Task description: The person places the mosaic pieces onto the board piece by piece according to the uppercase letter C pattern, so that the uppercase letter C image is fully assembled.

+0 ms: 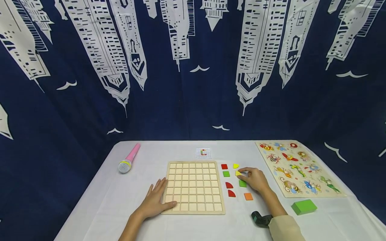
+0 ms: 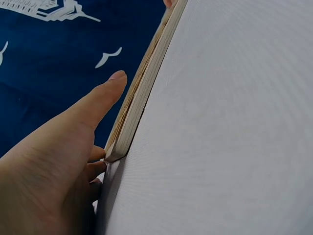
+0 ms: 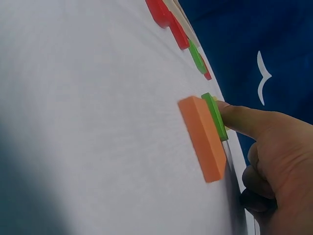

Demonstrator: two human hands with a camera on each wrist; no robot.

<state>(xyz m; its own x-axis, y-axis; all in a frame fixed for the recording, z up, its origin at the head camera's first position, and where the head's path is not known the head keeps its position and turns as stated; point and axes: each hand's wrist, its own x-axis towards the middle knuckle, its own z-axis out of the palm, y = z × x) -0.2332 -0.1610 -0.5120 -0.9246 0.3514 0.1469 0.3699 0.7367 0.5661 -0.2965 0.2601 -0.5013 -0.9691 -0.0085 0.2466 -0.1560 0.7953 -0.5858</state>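
Note:
My left hand (image 1: 155, 199) lies with fingers spread on the left edge of a wooden grid board (image 1: 196, 211), thumb across its near corner. In the left wrist view, the thumb stretches along the board's side (image 2: 142, 98). My right hand (image 1: 255, 179) pinches a yellow piece (image 1: 237, 173) between thumb and forefinger, right of the board. Just below the fingers lies a green square (image 1: 242, 183); another yellow piece (image 1: 236, 165) lies above them. In the right wrist view, the green square and an orange square (image 3: 203, 139) partly hide the pinched piece.
Between board and right hand lie a red square (image 1: 224, 166), a green square (image 1: 226, 174) and two red quarter-circles (image 1: 229, 185). A pattern card (image 1: 203, 153) sits behind the board. A pink microphone (image 1: 129, 159) is left; an insect puzzle (image 1: 297, 167), green block (image 1: 304, 207) and black device (image 1: 260, 219) are right.

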